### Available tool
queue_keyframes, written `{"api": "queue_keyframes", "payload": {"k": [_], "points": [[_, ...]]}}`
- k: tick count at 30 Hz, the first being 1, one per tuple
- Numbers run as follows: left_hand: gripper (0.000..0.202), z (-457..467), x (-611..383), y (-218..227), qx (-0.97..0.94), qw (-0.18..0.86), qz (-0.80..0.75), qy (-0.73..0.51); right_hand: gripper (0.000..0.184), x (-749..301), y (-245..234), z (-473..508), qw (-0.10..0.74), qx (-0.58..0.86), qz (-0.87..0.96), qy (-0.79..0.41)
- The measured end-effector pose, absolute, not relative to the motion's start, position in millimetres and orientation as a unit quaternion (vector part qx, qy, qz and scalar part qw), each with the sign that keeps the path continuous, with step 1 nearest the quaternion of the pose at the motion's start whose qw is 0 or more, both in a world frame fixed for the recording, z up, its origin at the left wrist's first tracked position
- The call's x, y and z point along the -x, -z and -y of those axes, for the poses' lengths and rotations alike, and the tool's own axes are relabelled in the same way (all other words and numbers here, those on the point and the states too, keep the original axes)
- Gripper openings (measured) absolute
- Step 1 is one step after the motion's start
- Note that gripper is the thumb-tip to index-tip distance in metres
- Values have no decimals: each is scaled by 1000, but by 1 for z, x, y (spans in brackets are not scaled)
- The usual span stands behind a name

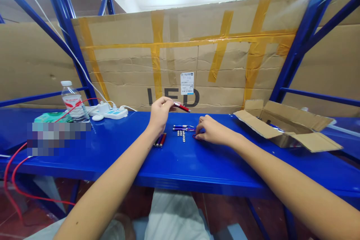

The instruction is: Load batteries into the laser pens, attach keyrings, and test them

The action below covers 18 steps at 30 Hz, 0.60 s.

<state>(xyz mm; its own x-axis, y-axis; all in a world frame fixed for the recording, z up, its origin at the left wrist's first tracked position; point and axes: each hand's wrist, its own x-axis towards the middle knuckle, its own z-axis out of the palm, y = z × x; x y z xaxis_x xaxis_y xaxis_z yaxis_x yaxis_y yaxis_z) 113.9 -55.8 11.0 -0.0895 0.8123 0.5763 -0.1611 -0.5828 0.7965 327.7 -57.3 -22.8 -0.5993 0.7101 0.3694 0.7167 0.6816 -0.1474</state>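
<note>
My left hand is closed on one end of a slim red penlight-like tube with a silver section, raised above the blue table. Low over the tabletop, my right hand has its fingers pinched at a small red piece, mostly hidden by the fingertips. Between the hands lie blue metal tubes with silver parts. Just in front of them sit several small silver button cells in short rows. Red and dark tubes lie side by side near my left wrist, partly covered by it.
An open cardboard box with some items inside stands to the right. At the left are a water bottle, a power strip with cables and a green packet. Taped cardboard rises behind the table.
</note>
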Motion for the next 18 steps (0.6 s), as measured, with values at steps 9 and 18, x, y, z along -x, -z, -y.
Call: {"api": "queue_keyframes", "payload": {"k": [9, 18], "points": [[6, 56, -115, -11, -503, 453, -297, -674, 10, -320, 29, 63, 134, 376, 917, 9], [5, 58, -118, -11, -507, 470, -322, -647, 12, -316, 26, 70, 124, 274, 953, -30]]}}
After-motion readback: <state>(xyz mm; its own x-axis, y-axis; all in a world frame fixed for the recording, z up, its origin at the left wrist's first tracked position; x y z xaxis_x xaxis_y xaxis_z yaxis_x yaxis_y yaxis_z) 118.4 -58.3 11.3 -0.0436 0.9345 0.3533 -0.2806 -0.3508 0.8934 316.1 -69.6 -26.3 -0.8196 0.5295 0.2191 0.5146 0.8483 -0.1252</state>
